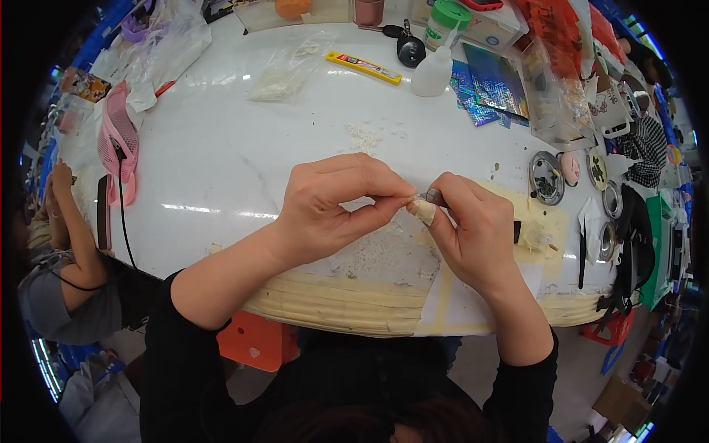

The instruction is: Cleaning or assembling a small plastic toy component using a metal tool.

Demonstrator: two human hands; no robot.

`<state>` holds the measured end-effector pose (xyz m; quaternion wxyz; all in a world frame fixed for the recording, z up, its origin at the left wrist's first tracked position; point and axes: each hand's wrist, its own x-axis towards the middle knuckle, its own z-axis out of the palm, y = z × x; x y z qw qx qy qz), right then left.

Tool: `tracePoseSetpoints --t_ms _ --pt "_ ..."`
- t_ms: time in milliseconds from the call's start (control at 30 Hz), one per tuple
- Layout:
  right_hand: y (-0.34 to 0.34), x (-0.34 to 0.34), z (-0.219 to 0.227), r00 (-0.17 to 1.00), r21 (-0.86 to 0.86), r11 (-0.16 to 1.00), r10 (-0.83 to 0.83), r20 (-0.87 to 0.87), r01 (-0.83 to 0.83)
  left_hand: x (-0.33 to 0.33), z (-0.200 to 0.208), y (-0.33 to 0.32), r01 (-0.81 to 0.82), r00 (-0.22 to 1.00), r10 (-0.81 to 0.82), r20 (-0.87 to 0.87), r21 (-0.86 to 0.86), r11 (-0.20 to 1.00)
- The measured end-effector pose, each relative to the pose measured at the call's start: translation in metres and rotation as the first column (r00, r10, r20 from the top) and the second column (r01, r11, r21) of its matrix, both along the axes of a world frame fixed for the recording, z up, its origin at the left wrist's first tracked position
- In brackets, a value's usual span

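My left hand [323,207] is closed in a pinch, with thumb and forefinger tips meeting over the table's middle. What lies between them is too small to make out. Touching those fingertips, my right hand [476,226] is closed round a small grey metal piece [434,197], mostly hidden by the fingers. Pale tape [424,212] wraps the right thumb. Below the hands, whitish crumbs [373,252] lie scattered on the white table [214,155]. A white sheet [456,304] hangs over the taped front edge, under my right wrist.
A yellow utility knife [363,68], car key [410,52] and white squeeze bottle [433,74] lie or stand at the back. Shiny blue sheets [496,81] and a round metal dish [546,184] are to the right. A pink mesh pouch [118,133] and another person's arm [77,244] are left.
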<state>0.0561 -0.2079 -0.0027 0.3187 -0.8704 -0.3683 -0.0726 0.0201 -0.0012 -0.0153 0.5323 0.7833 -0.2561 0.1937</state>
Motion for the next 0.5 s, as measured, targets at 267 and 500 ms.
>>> tracePoseSetpoints --t_ms 267,500 --pt "-0.0004 -0.0002 -0.0003 1.000 0.011 1.000 0.006 -0.012 -0.006 0.0003 0.0015 0.0004 -0.001 0.999 -0.001 0.042 0.046 0.999" --pt "0.0000 -0.0006 0.0012 1.000 0.004 1.000 0.004 -0.002 -0.004 0.0006 0.0014 0.0003 -0.025 0.995 0.016 0.103 0.079 0.997"
